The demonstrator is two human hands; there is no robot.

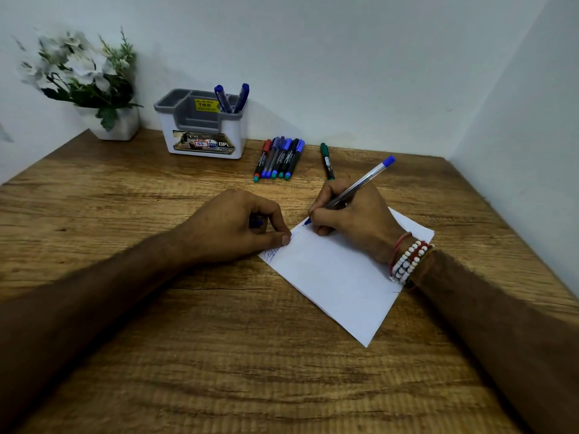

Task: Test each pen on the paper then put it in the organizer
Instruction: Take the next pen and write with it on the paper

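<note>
— Where is the pen?
— The right hand (354, 220) grips the clear pen (363, 180), with its tip on the paper (338, 283) beside blue scribbles.
— And the left hand (232, 227)?
— It is curled round a small blue piece (257, 223), and its thumb presses the paper's corner to the worktop (219, 339).
— The organizer (203, 133)?
— It stands at the wall with 2 blue pens (224, 98) upright in it. A row of pens (279, 158) lies just beside it.

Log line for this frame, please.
testing | right hand grips clear pen, tip on paper | left hand holds small blue piece, touches paper | organizer: two pens | pen row waiting
</note>
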